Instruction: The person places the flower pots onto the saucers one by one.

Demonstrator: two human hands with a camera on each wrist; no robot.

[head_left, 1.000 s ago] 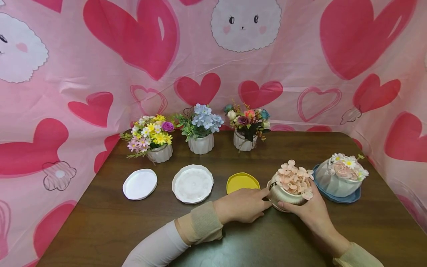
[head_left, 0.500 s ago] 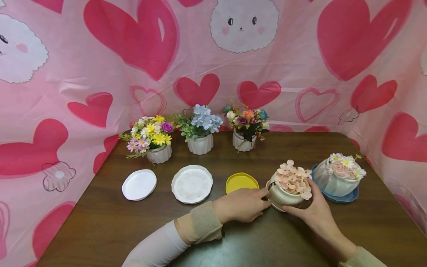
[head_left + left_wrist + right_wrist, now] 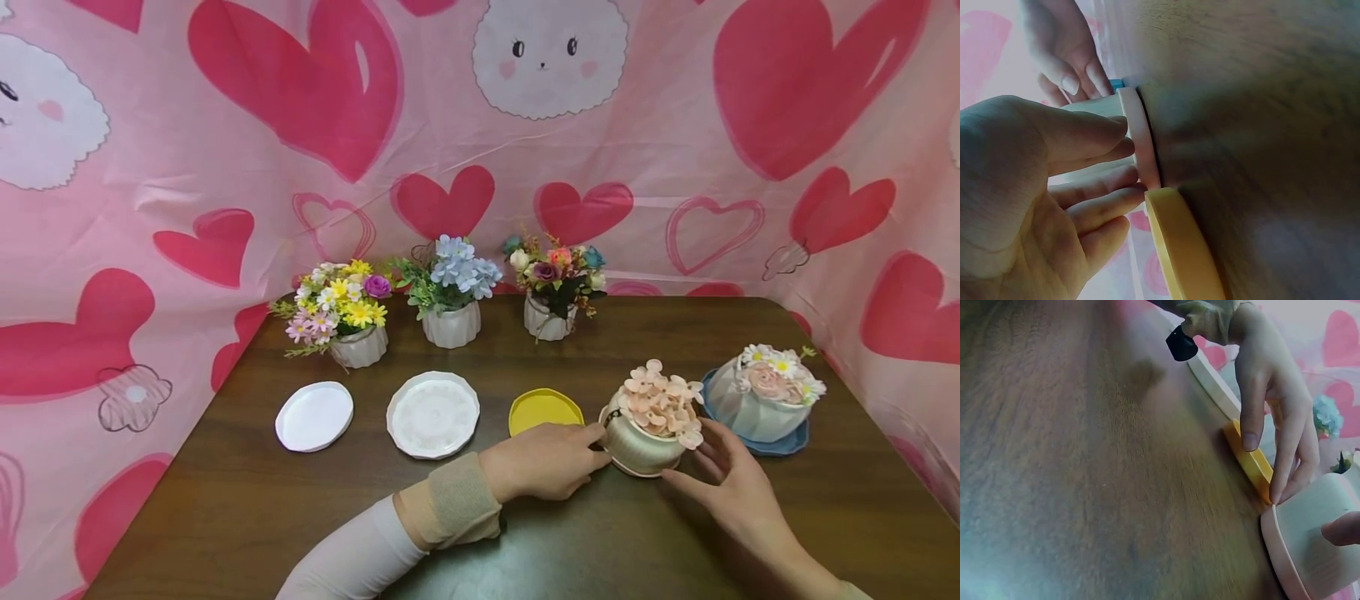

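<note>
Your left hand (image 3: 543,460) rests on the dark wooden table (image 3: 247,500) with its fingers lightly bent against the side of the ribbed cream pot (image 3: 636,448), the one filled with peach flowers (image 3: 660,402). In the left wrist view those fingertips (image 3: 1116,134) lie against the pot's wall just above the pale pink saucer (image 3: 1141,147) under it, so the hand steadies the pot rather than clasps it. Your right hand (image 3: 731,483) hovers just off the pot's right side, fingers spread and relaxed, holding nothing; whether one fingertip brushes the pot I cannot quite tell, since the right wrist view shows only a tip at its edge. The pot sits upright and centred on its saucer, near the front of the table, between the empty yellow saucer (image 3: 545,411) on its left and the blue saucer (image 3: 772,442) on its right, which already carries a white pot of daisies and a pink rose (image 3: 765,396). The yellow saucer lies so close that its rim nearly meets the pink one, as the left wrist view shows. Further left lie a scalloped white saucer (image 3: 432,414) and a plain white saucer (image 3: 314,415), both bare. Along the back, against the pink heart-print cloth (image 3: 225,125), stand three more small white pots: one of yellow and pink blooms (image 3: 337,312), one of pale blue blooms (image 3: 450,287), one of mixed roses (image 3: 553,283), lined up roughly behind the three bare saucers.
</note>
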